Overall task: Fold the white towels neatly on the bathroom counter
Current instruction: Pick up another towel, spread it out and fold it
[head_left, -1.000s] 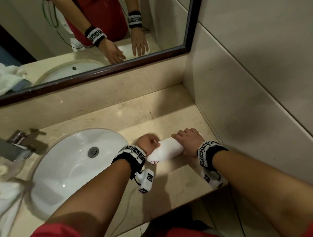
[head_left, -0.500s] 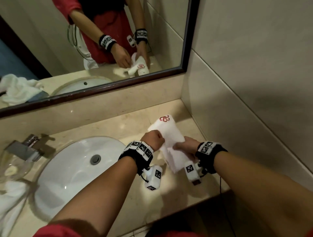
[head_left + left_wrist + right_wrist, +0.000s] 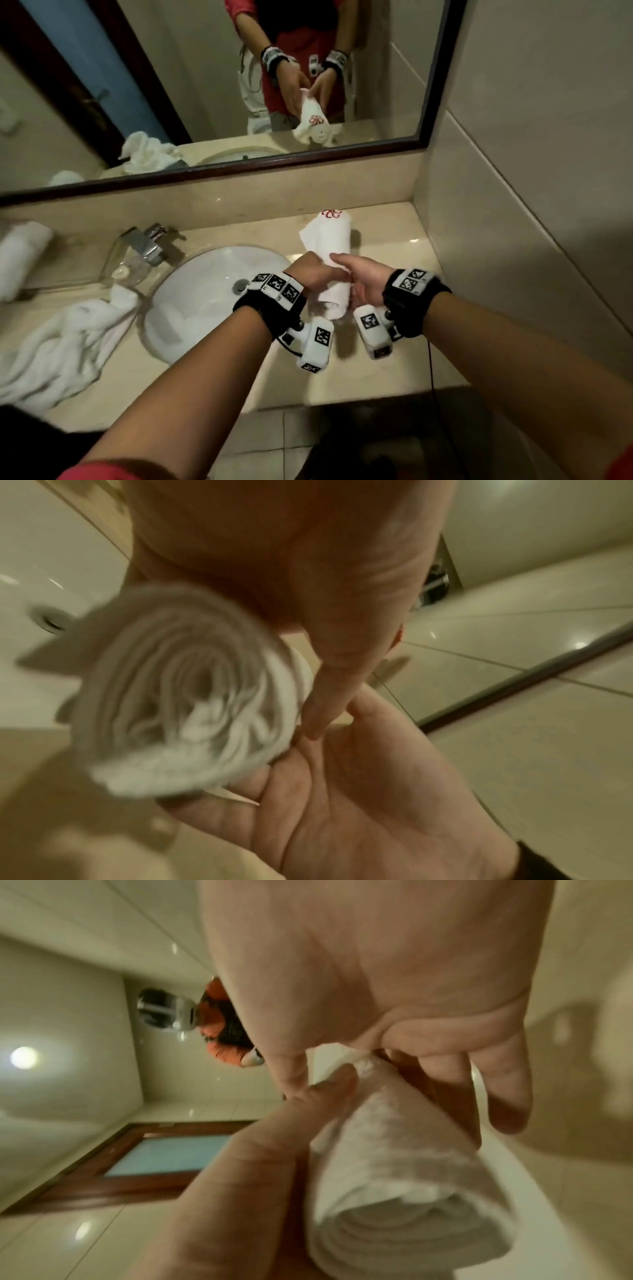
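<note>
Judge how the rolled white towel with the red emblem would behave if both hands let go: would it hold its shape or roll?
The rolled towel is soft cloth, so it would probably sag. A loose flap sticks out at its far left, so it may unwind. Being cylindrical, it could roll on the counter toward the sink.

The rolled towel (image 3: 330, 260) is plain white with a little red embroidered logo at its far end. The table (image 3: 394, 363) is a creamy beige stone, kinda mottled, and the sink (image 3: 191, 308) is glossy white. Another white towel (image 3: 65, 342) lies crumpled on the left. Faucet (image 3: 147, 243) is shiny chrome. Mirror (image 3: 239, 85) has a dark brown frame. Both wristbands (image 3: 274, 298) are black with white blocks printed in black-and-white square codes. Sleeves (image 3: 113, 472) are red. Walls (image 3: 531, 137) are pale beige tile.
</note>
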### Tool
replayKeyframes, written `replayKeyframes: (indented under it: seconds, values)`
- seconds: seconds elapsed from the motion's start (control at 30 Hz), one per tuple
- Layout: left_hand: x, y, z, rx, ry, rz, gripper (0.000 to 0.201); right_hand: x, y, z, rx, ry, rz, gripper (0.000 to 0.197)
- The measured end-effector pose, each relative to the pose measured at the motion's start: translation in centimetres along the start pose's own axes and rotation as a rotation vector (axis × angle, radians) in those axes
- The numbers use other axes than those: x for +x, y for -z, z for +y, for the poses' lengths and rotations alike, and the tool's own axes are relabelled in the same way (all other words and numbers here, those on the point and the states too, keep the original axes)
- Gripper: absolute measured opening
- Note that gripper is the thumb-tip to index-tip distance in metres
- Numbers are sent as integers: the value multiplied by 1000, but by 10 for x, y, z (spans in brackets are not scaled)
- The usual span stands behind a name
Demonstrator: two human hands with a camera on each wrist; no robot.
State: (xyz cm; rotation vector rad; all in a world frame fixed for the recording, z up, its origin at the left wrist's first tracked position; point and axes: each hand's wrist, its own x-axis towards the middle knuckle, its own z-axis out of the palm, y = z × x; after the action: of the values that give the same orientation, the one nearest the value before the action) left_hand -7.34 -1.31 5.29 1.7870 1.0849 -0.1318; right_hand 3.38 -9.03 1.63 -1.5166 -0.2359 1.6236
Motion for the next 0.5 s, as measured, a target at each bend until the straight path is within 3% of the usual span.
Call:
replayKeyframes:
  seconds: [0.13, 0.2, 0.3, 0.5]
  values:
    - [-36, 43, -38, 82, 182, 165, 56, 3, -69, 0, -163, -16, -173, 46]
    - [-55, 67, -54, 66, 214, 181, 49, 6, -102, 1, -275, 5, -228, 52]
    - [-85, 102, -76, 37, 196, 216, 36, 12, -143, 2, -397, 26, -314, 41]
    - [-131, 159, -130, 13, 271, 307, 40, 19, -231, 4, -585, 44, -401, 21]
